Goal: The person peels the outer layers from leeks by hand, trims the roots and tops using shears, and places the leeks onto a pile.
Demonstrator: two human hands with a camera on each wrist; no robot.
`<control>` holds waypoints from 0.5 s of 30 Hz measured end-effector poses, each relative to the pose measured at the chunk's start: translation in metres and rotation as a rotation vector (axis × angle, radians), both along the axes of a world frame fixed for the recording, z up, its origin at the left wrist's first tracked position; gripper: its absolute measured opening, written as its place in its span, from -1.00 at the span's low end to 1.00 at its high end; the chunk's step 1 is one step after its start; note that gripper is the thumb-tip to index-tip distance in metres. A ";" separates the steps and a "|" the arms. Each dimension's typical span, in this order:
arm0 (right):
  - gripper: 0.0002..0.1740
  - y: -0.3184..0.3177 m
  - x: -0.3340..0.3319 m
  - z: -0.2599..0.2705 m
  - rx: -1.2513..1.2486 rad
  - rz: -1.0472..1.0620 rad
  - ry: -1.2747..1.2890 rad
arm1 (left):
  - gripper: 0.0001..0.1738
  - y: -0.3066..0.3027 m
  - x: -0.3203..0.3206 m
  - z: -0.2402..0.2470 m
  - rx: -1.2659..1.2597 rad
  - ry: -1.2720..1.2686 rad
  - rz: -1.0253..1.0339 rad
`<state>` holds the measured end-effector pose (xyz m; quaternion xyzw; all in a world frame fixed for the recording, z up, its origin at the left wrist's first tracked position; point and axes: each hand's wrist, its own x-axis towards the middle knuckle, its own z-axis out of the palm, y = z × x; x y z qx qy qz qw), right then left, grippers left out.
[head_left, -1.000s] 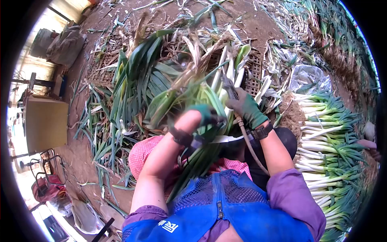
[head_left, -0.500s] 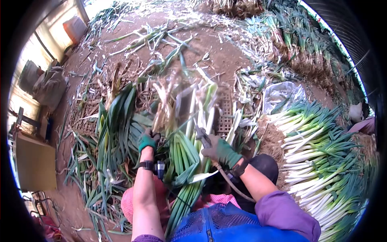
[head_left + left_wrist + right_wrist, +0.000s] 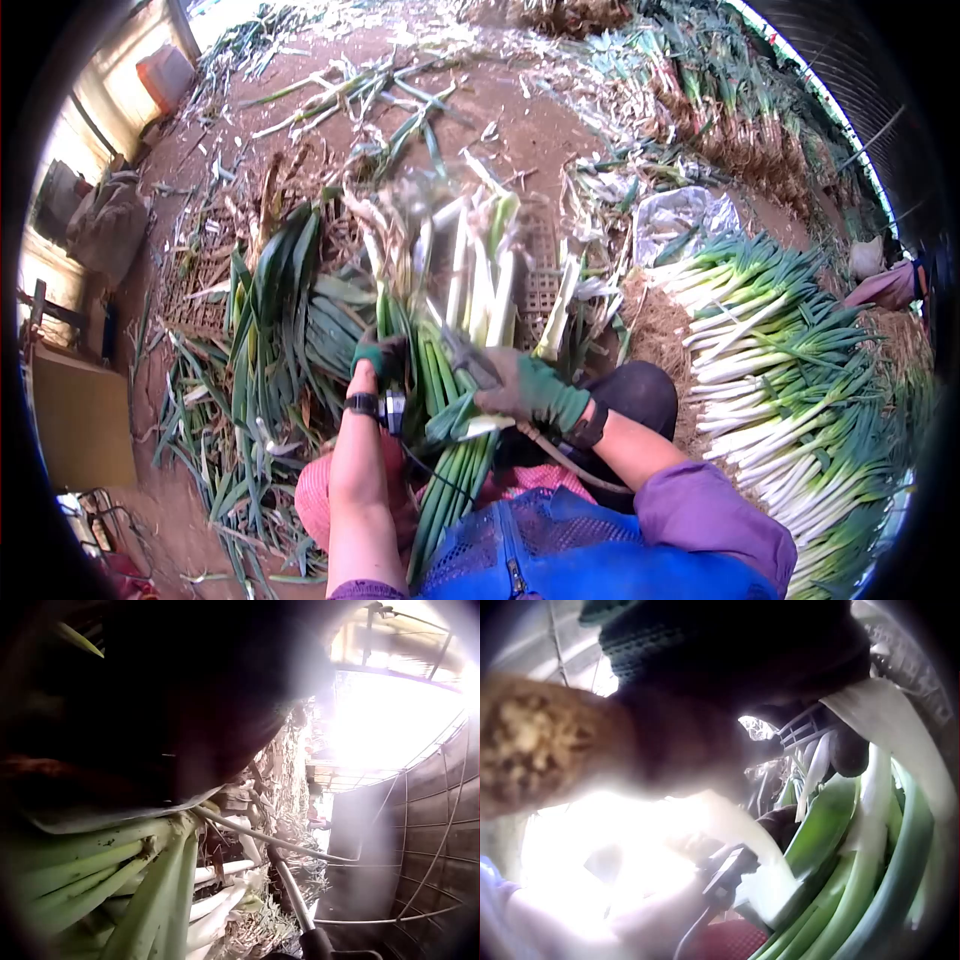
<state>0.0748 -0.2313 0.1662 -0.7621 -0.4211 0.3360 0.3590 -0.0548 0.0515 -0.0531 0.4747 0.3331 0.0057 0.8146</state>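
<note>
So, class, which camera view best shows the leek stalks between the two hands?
The head view: it shows the leek stalks from pale ends to green leaves, between the left hand and right hand. The left wrist view gives only a cropped close-up; the right wrist view, curving parts beside glare.

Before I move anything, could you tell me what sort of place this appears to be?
Probably a farm packing or trimming shed: cleaned leeks or large green onions lie in a long row, untrimmed ones with roots are heaped behind, and stripped leaves litter the dirt floor.
</note>
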 end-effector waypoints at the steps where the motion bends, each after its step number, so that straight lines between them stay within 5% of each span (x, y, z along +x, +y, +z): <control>1: -0.43 0.001 -0.003 -0.001 0.005 0.004 0.015 | -0.73 -0.003 0.001 0.017 -0.038 -0.013 0.013; 3: -0.44 0.006 0.005 -0.007 0.030 -0.051 0.102 | -0.73 -0.005 0.002 0.039 -0.066 -0.026 0.005; 4: -0.43 0.010 0.002 0.012 -0.004 -0.058 0.054 | -0.55 -0.005 -0.003 0.031 0.018 -0.005 -0.022; 5: -0.46 0.012 -0.004 0.011 0.024 -0.015 0.098 | -0.45 -0.007 -0.006 0.045 0.405 0.087 -0.270; 6: -0.49 0.014 -0.010 0.009 0.050 0.029 0.144 | -0.49 -0.021 -0.001 0.077 0.304 0.181 -0.209; 8: -0.52 0.018 -0.018 0.015 0.038 0.101 0.099 | -0.60 0.018 -0.003 -0.003 -0.187 -0.178 -0.340; 10: -0.54 0.020 -0.016 0.001 0.047 0.108 0.063 | -0.66 0.006 -0.017 -0.020 0.646 -0.067 -0.316; 11: -0.53 0.023 -0.015 0.001 0.006 0.105 0.090 | -0.67 -0.019 -0.009 0.056 0.135 0.059 -0.075; 13: -0.53 0.034 -0.010 0.001 -0.069 0.093 0.138 | -0.69 -0.018 -0.009 0.052 -0.103 -0.093 0.039; 15: -0.50 0.044 -0.006 -0.005 -0.080 0.100 0.040 | -0.67 -0.021 -0.009 0.064 -0.067 0.000 0.057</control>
